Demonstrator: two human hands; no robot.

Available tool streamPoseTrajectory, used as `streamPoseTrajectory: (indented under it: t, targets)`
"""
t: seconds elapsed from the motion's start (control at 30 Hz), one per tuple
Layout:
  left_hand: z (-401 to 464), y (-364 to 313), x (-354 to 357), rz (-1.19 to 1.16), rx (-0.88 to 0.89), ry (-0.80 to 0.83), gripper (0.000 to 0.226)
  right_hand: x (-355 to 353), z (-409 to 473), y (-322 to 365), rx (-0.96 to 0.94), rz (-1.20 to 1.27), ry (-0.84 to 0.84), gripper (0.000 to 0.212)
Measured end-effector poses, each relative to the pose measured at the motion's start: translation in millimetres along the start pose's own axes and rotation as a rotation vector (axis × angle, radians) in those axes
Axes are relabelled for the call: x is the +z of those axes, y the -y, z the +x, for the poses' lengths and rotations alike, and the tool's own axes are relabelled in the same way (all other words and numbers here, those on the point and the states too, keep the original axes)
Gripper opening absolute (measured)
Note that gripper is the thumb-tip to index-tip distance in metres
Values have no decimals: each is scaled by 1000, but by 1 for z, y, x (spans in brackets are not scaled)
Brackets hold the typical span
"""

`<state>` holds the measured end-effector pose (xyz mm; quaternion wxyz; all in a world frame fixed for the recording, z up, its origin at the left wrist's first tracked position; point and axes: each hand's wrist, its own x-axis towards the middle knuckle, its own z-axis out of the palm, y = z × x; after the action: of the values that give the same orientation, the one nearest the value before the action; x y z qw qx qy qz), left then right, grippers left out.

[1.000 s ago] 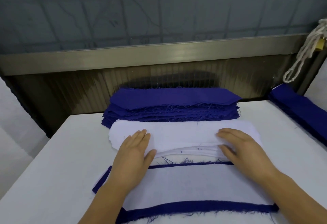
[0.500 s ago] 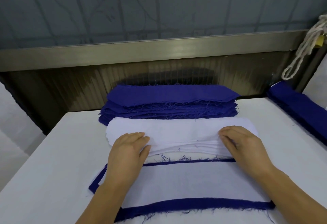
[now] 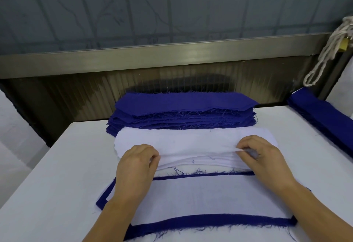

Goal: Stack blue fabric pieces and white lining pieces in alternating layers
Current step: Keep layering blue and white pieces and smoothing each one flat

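A pile of white lining pieces (image 3: pixel 194 142) lies in the middle of the table, in front of a thick stack of blue fabric pieces (image 3: pixel 183 111). My left hand (image 3: pixel 136 165) pinches the near edge of the top white lining piece at its left end. My right hand (image 3: pixel 263 157) pinches the same edge at its right end, lifting it slightly off the pile. Nearest me lies the layered stack (image 3: pixel 210 197), a white lining piece on top with a blue piece's edges showing around it.
The white table (image 3: pixel 57 184) ends at a metal-framed wall panel (image 3: pixel 172 56) behind the piles. Another row of blue fabric (image 3: pixel 324 119) lies along the right edge. A white cord (image 3: pixel 324 54) hangs at the upper right.
Both hands went from lying flat on the white pile to curling their fingers and pinching the top lining piece's near edge, which now lifts a little.
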<state>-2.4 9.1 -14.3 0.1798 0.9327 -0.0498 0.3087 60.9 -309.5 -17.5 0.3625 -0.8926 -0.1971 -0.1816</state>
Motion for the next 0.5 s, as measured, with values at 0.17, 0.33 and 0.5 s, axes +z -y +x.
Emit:
streamPoseTrajectory:
  t: [0.17, 0.33, 0.5]
  targets:
    - [-1, -1, 2, -39, -45, 16, 14, -4, -2, -1, -51, -23, 4, 14]
    - [-1, -2, 3, -32, -22, 41, 15, 0, 0, -1, -27, -4, -59, 17]
    - [2, -4, 4, -23, -36, -8, 15, 1, 2, 1, -24, -70, -143, 20]
